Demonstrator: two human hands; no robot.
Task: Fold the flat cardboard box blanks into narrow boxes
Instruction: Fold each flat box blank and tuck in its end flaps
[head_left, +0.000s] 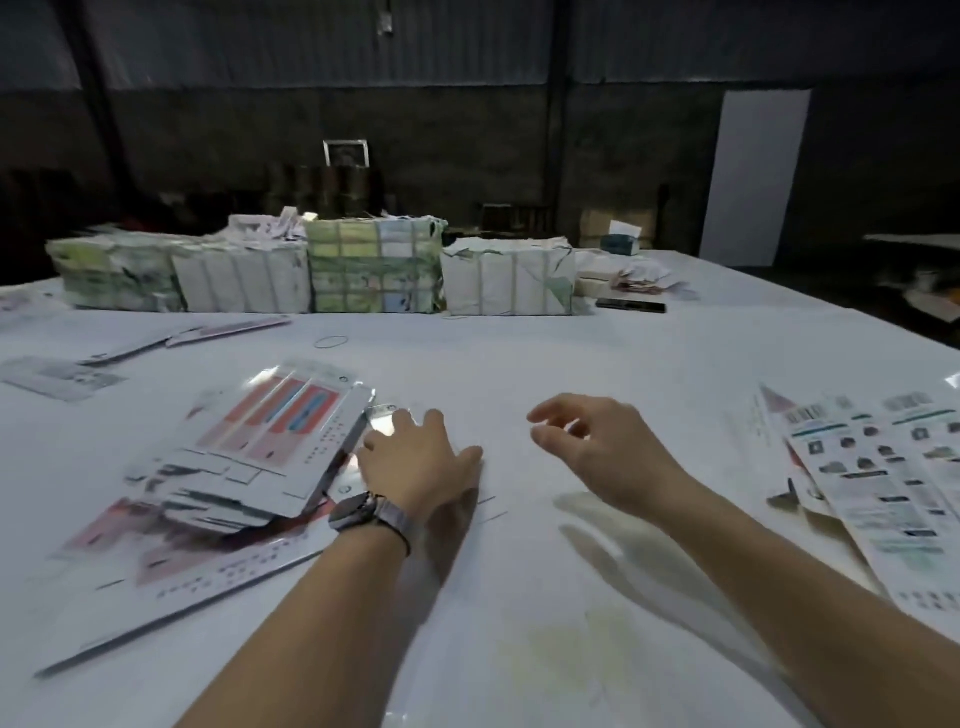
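Cardboard blanks (270, 447), printed in red and blue stripes, lie in a loose, slanted stack at left centre of the frame, on a white table (519, 597). Top sheets tilt up toward the right edge; lower sheets fan out toward the lower left corner. Print is blurred, unreadable.

Head view, hands:
- Left hand (415, 462) lies palm down just right of the stack, fingers straight and slightly spread, fingertips touching a small shiny flap at the stack's right edge. Whether it presses or only rests there, cannot tell. Grey-strapped watch (358, 512) on the wrist.
- Right hand (597, 441) hovers above the table at centre right, palm down, fingers loosely curled and apart, holding nothing. Its shadow falls on the table below the forearm.

Head view, surroundings:
- Second spread of printed sheets (883, 478), with small dark pictures and teal bars, at the right edge, well apart from both hands.
- Row of tied paper bundles (374, 270) across the far side of the table, upper centre; green-tinted ones beside white ones.
- Thin rubber band (331, 341) lies alone on the table between bundles and stack.
- A few loose flat sheets (62, 376) at far left.
- Dark flat object (631, 305) right of the bundles; too small to identify.
- White panel (753, 176) leans against the dark back wall, upper right.
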